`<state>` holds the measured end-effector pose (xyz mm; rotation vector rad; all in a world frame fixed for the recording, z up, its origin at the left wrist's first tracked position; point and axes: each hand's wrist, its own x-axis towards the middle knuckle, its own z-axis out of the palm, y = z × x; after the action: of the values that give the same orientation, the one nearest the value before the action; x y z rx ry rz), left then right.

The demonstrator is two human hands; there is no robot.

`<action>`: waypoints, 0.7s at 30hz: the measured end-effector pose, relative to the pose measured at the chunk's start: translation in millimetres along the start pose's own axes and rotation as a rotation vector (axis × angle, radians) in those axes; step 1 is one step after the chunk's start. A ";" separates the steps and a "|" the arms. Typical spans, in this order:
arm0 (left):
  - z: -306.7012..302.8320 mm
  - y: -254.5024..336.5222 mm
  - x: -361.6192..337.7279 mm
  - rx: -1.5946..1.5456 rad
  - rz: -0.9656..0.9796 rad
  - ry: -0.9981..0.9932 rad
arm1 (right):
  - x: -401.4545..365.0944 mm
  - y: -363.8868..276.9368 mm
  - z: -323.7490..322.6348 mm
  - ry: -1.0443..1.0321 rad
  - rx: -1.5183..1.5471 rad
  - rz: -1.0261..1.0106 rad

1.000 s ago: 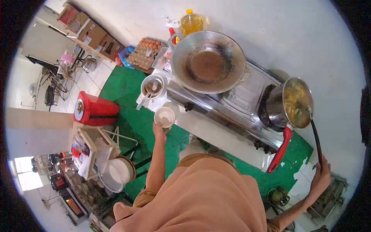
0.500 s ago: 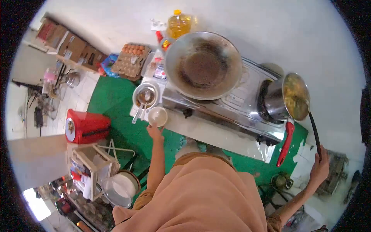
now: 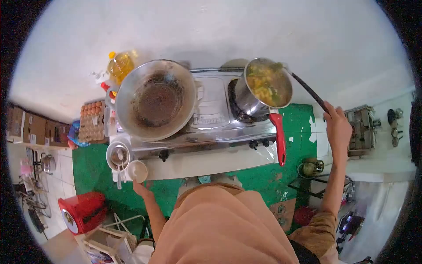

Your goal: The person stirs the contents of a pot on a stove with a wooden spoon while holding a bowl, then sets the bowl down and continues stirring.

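Note:
My left hand (image 3: 140, 189) grips the near rim of a small white bowl (image 3: 138, 171), just in front of the stove's left corner. Beside it stands a larger white bowl (image 3: 110, 152) with metal utensils in it. In my right hand (image 3: 338, 125) is the black handle of a cooking spoon (image 3: 310, 90); its head sits at the far right rim of the pot, among the food, and its shape is hard to make out. The steel saucepan (image 3: 251, 100) with a red handle (image 3: 279, 141) holds yellow and green pieces in broth, over the right burner.
A large, browned wok (image 3: 157, 99) covers the left side of the gas stove (image 3: 211, 143). Behind it are an oil bottle (image 3: 121, 68) and an egg tray (image 3: 92, 125). A red bin (image 3: 83, 211) stands lower left, a green gas cylinder (image 3: 312, 167) lower right.
My view has swung right, so the stove sits further left and level. The spoon has risen toward the pot's far rim, with my right hand higher. The small bowl stays in my left hand.

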<state>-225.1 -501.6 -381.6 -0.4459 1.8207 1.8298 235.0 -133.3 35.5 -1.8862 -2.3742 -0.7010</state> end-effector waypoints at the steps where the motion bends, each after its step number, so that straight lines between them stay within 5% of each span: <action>1: -0.2 -0.2 -0.8 0.126 0.024 0.095 | 7.1 -0.3 7.5 0.001 -0.017 -0.069; 8: -30.2 -39.5 -7.2 0.111 0.360 0.472 | 48.6 5.6 46.8 -0.028 -0.009 -0.189; 11: 2.2 -1.7 -77.6 0.345 0.211 0.527 | 71.4 8.1 55.1 -0.073 -0.022 -0.297; 15: -45.1 -79.3 -59.2 0.487 0.391 0.508 | 103.2 2.2 66.4 -0.202 -0.064 -0.405; 18: -60.1 -105.3 -59.6 0.450 0.177 0.485 | 126.6 -2.7 67.5 -0.315 -0.043 -0.432; 20: -75.3 -126.8 -55.0 0.222 -0.177 0.301 | 144.2 0.7 71.0 -0.363 -0.031 -0.447; 21: -114.2 -180.8 -4.3 0.165 -0.202 0.172 | 154.0 2.9 73.8 -0.483 -0.011 -0.488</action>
<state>-132.8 -621.6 -532.7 -0.7150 1.9434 1.5335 215.4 35.1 15.6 -1.6274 -3.1909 -0.2813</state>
